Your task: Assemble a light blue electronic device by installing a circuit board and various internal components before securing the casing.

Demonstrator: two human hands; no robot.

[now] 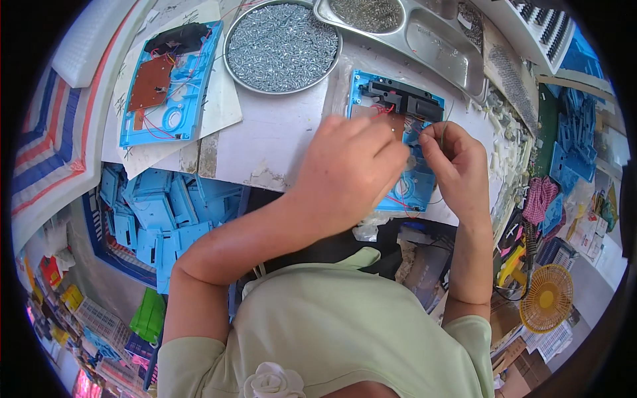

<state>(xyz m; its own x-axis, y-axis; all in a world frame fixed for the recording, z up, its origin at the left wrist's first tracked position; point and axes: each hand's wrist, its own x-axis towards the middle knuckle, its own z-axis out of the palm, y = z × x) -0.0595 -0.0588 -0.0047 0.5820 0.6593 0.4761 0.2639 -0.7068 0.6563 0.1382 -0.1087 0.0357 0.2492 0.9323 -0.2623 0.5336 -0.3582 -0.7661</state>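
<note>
A blue plastic casing (424, 179) lies on the table in front of me, with a black plastic module (405, 96) along its far end and thin red wires beside it. My left hand (352, 169) reaches across the casing's left part. Its fingers are curled, and the tips, with anything in them, are hidden behind the hand. At the casing's right edge my right hand (458, 166) pinches a thin dark wire (446, 113) between thumb and forefinger. Part of the brown board inside the casing is covered by my left hand.
Another blue casing (189, 99) with a brown board lies at the left. A round metal tray (227, 56) of small screws stands at the back, beside a divided metal tray (438, 50). Below the table's left edge, a dark blue crate (99, 239) holds several blue casings.
</note>
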